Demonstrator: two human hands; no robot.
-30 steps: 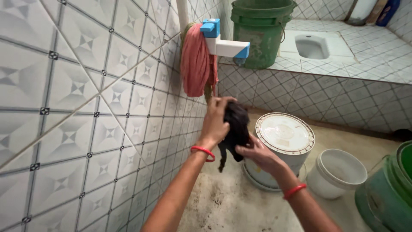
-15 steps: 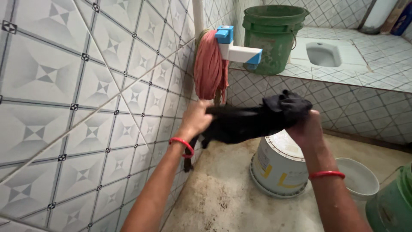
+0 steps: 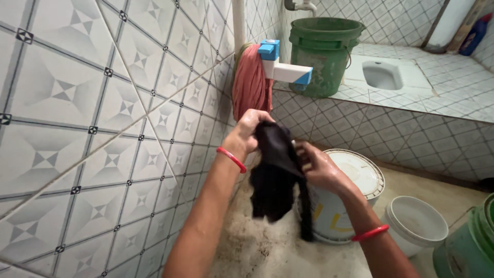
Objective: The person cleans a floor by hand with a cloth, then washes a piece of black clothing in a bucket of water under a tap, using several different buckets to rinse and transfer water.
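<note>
Half a second ago the black cloth was stretched sideways between the hands. Now the right hand has come back close to the left hand, and the cloth hangs down bunched.

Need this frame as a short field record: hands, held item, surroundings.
left hand: grips top of black cloth
right hand: pinches the cloth's right edge
cloth state: hanging limp, off the floor
behind cloth: white lidded bucket
right of it: small open white bucket
wall: red mop head hanging
ledge: green bucket

Green bucket, red mop, perhaps lidded white bucket.
</note>
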